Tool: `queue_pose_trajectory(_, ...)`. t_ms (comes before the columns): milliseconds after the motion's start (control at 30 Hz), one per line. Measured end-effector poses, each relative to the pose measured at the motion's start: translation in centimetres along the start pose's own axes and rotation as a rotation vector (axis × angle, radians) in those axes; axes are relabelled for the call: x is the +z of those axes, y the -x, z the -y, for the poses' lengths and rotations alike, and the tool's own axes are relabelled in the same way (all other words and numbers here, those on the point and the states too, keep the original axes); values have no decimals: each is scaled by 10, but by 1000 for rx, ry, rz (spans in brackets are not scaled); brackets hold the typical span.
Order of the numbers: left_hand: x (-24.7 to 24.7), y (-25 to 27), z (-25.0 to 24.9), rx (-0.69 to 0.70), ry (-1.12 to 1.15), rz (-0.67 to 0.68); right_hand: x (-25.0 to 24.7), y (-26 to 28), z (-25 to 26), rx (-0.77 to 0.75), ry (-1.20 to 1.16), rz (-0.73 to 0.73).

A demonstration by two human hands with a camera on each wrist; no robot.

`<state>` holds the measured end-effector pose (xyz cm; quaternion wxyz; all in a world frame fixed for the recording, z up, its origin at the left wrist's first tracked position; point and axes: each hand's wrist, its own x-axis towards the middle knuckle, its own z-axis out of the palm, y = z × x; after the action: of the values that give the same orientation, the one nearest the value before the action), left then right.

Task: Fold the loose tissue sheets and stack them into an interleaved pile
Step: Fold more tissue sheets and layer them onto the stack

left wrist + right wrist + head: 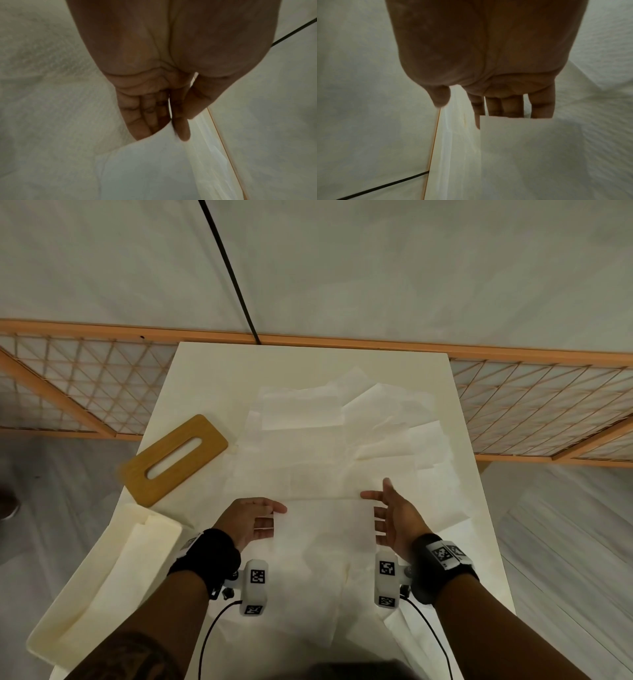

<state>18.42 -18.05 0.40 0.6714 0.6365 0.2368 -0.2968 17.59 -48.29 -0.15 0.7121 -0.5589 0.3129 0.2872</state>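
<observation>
- White tissue across the head view: loose sheets (376,422) strewn over the table (205,364), overlapping at odd angles, with no squared pile to be made out among them.
- Nearest the body, one sheet (323,529) spanning between left hand (251,520) and right hand (390,515), a side edge at each.
- Both hands flat and released, no clench; supporting the sheet rather than grasping it.
- Off to the left, a wooden lid (174,458) with a slot. At the near left corner, a pale box (102,573) with tissue lying in it.
- Left wrist view: left fingers (145,117) straight and close together, their tips hidden behind the sheet's edge, forefinger on the near side of that edge, left thumb (202,102) clear of it. Real squeeze or mere rest: cannot tell.
- Right wrist view: right fingers (505,106) straight, tips behind a corner of the sheet. Right thumb (441,97) held apart, seemingly touching nothing.
- Judged risk: with so light a hold, easy to lose an edge mid-fold, leaving a skewed crease and a sheet that will not sit square.
- Also likely: dragging the loose sheets underneath along, thin tissue tending to cling. Picking up two at once would spoil the interleave.
- Uneven pull between the two hands could wrinkle or tear so thin a sheet.
</observation>
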Motion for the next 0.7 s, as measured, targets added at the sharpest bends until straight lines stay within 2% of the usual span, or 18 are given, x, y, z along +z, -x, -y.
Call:
queue_pose_trajectory(200, 3, -10, 15, 132, -309, -132, 0, -13, -9, -134, 383, -132)
queue_pose_trajectory(367, 2, -10, 20, 195, -480, -167, 10, -16, 6, -281, 765, -381)
queue_pose_trajectory(533, 4, -11, 26, 223, -529, -194, 46, -46, 51, -403, 813, -376)
queue_pose_trajectory(700, 5, -11, 30, 232, -573, -185, 78, -89, 96, -429, 843, -376)
